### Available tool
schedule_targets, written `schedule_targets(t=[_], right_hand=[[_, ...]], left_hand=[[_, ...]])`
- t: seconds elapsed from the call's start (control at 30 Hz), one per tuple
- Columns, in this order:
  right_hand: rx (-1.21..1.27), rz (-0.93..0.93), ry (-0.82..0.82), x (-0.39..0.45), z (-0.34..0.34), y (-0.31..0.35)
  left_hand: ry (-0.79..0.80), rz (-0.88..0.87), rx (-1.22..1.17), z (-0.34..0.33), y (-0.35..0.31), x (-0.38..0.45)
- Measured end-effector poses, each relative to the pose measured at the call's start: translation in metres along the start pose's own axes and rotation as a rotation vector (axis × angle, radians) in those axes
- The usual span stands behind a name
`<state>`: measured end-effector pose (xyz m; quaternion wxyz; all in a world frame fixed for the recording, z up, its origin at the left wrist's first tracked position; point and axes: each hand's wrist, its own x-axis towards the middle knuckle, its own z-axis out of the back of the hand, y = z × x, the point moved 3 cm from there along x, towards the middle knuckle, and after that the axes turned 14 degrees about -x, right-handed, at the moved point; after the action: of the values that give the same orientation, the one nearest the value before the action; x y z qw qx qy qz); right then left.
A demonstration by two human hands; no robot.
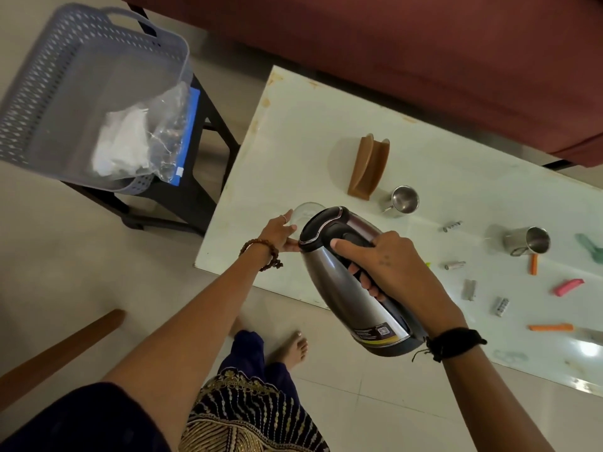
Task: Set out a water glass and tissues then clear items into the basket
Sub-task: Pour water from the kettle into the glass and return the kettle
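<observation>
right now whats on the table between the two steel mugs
In the head view, a small metal part lies between the nearer steel mug and the farther mug; otherwise bare table.

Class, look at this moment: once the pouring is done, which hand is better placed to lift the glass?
Left. The left hand already rests against the glass near the table corner, while the right hand is clamped on the tilted kettle handle.
</observation>
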<state>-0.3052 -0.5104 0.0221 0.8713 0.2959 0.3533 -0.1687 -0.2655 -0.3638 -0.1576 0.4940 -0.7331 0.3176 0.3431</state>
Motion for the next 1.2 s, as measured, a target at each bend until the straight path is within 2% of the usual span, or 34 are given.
schedule_targets(t=[0.47,0.73,1.2], right_hand=[[-0.116,-0.065,0.015,0.001,0.004,0.021],[-0.083,-0.077,-0.009,-0.003,0.006,0.013],[-0.073,-0.062,-0.008,-0.002,0.009,0.014]], left_hand=[[-0.057,-0.041,0.064,0.007,0.003,0.006],[-0.101,-0.031,0.006,0.003,0.002,0.0],[-0.126,-0.04,0.041,0.006,0.007,0.009]])
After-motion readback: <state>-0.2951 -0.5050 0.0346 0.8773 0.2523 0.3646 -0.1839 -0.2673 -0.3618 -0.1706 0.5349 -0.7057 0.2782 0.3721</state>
